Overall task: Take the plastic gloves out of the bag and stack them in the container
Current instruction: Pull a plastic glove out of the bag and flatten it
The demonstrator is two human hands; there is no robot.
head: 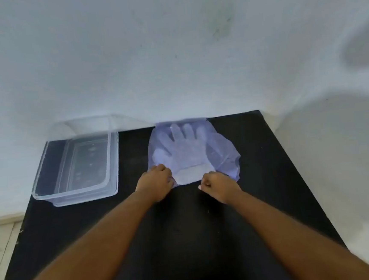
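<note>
On a black surface (188,240) set against a white wall, a clear plastic container (76,162) is sitting open at left. Beside it, the left hand (154,180) and right hand (220,187) are each closing their grip on the near edge of a translucent bag (222,150), with the plastic gloves (184,146) lying inside it.
</note>
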